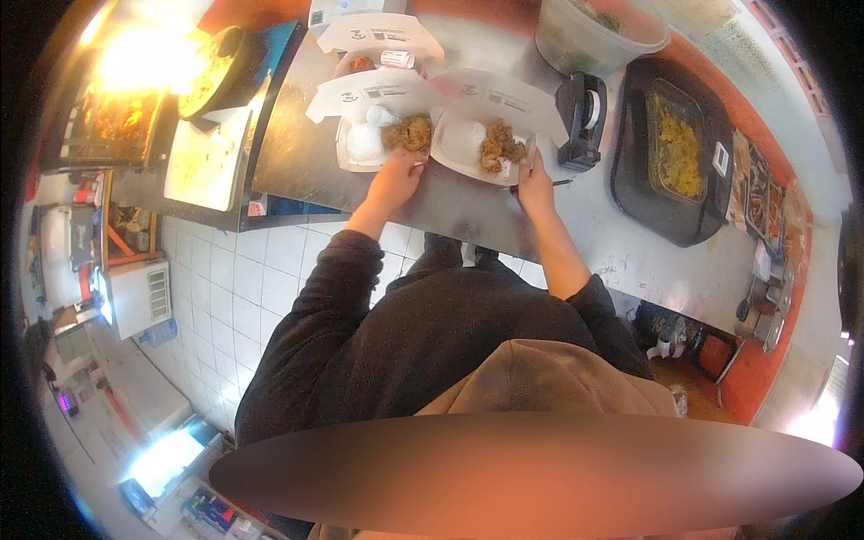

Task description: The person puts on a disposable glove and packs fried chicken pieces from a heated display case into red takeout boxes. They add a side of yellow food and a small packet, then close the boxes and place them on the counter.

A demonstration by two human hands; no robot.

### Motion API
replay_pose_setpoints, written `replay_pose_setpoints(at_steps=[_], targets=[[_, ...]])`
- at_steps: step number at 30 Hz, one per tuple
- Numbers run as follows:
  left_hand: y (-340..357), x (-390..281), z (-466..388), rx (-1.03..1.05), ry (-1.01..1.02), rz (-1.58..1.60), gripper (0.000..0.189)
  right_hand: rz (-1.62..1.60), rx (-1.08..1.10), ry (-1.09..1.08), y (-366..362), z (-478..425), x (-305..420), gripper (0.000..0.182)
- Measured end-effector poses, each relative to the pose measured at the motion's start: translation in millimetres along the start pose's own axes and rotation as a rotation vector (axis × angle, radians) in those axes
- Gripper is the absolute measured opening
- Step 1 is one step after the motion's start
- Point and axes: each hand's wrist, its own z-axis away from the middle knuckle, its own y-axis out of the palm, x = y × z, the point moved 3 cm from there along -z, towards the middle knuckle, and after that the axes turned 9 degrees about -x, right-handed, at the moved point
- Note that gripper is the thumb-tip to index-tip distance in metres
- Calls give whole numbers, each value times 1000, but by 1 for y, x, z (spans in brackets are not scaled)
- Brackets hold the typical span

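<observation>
Two paper food boxes with raised lids stand side by side on the steel counter. The left box (351, 160) holds white rice (364, 142), a small white wrapped item (383, 116) and fried chicken (408, 133). My left hand (397, 177) is at its front right edge, fingers bent by the chicken; whether they grip anything is unclear. In the right box (466, 170) lie white rice (467, 138) and pieces of fried chicken (499, 147). My right hand (536, 185) holds this box's right wall. Behind them, a third open box (378, 30) contains reddish food and a white wrapped roll (397, 59).
A black tape dispenser (582, 125) stands right of the boxes. Farther right, a black tray (631, 182) bears a clear container (677, 145) of yellow food. A plastic tub (580, 47) is behind. A white cutting board (206, 162) and a lit display case (121, 128) are left.
</observation>
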Motion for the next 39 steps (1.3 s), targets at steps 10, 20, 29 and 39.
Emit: replay_pose_setpoints(at_steps=[10,20,29,39], targets=[[-76,7,-70,-96,147,-478,19,-275,10,-40,-40,48,62,36],[-9,-103,-32,956,512,82,28,-384,352,-269,-25,93,100,66],[49,-89,-50,383,693,-10,36,12,20,-179,8,119,-5,36],[31,-84,-53,329,537,-276,21,-116,-87,26,37,101,-6,35]])
